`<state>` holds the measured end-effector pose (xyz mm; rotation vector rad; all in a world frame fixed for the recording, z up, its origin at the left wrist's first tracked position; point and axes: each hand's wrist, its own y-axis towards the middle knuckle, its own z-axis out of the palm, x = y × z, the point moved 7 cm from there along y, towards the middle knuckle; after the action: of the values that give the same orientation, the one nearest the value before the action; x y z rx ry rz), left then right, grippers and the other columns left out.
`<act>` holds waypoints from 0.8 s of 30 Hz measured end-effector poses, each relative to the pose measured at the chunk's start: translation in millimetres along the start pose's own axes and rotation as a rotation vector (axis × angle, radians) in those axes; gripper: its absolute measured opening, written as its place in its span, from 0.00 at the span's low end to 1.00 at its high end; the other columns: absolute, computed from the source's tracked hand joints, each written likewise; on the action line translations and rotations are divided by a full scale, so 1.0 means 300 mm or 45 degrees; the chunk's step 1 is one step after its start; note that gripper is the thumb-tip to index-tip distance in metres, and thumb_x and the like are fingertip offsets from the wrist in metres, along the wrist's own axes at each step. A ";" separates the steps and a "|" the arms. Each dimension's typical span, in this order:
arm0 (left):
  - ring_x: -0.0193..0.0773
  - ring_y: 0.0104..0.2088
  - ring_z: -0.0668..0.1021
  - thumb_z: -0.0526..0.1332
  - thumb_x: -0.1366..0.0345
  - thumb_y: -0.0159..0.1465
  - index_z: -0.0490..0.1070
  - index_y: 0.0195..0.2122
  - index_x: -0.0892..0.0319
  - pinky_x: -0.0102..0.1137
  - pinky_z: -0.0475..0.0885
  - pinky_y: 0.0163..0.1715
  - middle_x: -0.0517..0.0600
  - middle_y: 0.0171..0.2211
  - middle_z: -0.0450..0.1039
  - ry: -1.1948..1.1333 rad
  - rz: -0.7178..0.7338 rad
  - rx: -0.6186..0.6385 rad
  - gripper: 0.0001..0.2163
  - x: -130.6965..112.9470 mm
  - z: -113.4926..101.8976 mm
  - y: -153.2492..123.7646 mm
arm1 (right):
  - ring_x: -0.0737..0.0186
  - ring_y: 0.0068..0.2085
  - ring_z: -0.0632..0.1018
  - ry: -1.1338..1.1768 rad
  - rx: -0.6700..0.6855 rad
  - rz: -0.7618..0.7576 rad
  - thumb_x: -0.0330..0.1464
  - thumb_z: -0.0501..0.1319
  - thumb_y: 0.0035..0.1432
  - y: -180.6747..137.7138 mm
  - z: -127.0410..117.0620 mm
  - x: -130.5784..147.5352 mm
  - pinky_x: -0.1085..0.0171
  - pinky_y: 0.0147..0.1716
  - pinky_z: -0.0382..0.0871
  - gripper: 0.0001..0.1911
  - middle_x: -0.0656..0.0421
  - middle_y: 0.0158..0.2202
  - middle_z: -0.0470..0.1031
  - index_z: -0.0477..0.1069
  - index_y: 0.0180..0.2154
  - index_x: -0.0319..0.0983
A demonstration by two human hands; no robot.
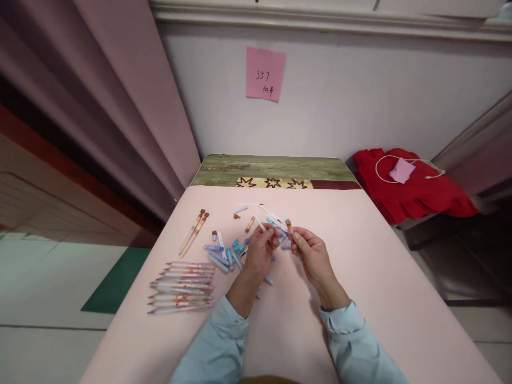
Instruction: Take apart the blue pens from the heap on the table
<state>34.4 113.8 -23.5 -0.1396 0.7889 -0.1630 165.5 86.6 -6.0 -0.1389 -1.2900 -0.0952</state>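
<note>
Both my hands meet over the middle of a pale pink table (360, 266). My left hand (261, 249) is closed in a pinch on a thin white pen refill whose tip sticks out toward the back. My right hand (310, 250) is closed on a pen barrel with a brown cap end (288, 224). The two parts are held close together, tip to tip. Loose pen parts (228, 253), blue caps and barrels, lie scattered just left of and beyond my hands.
A row of several assembled pens (182, 288) lies at the left of the table, and two brown-capped pens (194, 230) lie further back. A green patterned surface (272, 168) adjoins the far edge. A red cloth with a white cable (408, 186) is at the right; a pink note (265, 73) hangs on the wall.
</note>
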 end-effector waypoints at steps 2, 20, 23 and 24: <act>0.24 0.18 0.65 0.70 0.66 0.53 0.73 0.33 0.62 0.22 0.59 0.20 0.44 0.22 0.69 0.022 -0.036 0.008 0.10 0.006 0.006 -0.001 | 0.68 0.23 0.69 -0.089 -0.044 0.025 0.42 0.67 0.51 0.004 -0.010 -0.015 0.68 0.23 0.66 0.15 0.60 0.25 0.74 0.78 0.36 0.37; 0.18 0.14 0.57 0.71 0.62 0.53 0.70 0.26 0.65 0.20 0.50 0.14 0.45 0.20 0.70 -0.135 -0.207 -0.096 0.13 0.020 -0.016 0.003 | 0.66 0.22 0.74 -0.223 -0.255 -0.194 0.43 0.67 0.52 -0.012 -0.041 0.041 0.66 0.24 0.73 0.15 0.61 0.23 0.75 0.76 0.34 0.37; 0.18 0.13 0.56 0.70 0.63 0.54 0.70 0.26 0.65 0.20 0.50 0.14 0.45 0.20 0.70 -0.163 -0.213 -0.080 0.11 0.017 -0.014 0.003 | 0.63 0.27 0.77 -0.261 -0.166 -0.259 0.42 0.65 0.56 -0.022 -0.012 0.044 0.63 0.30 0.76 0.14 0.60 0.25 0.76 0.76 0.37 0.38; 0.19 0.13 0.56 0.69 0.63 0.55 0.70 0.26 0.65 0.20 0.50 0.14 0.45 0.20 0.70 -0.165 -0.214 -0.078 0.11 0.017 -0.014 0.003 | 0.63 0.28 0.78 -0.277 -0.150 -0.285 0.41 0.64 0.57 -0.026 -0.005 0.046 0.62 0.31 0.77 0.14 0.59 0.26 0.77 0.76 0.38 0.38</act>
<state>34.9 113.3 -30.1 -0.2725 0.6529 -0.2859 169.5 78.9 7.2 -0.1072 -1.5147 -0.3556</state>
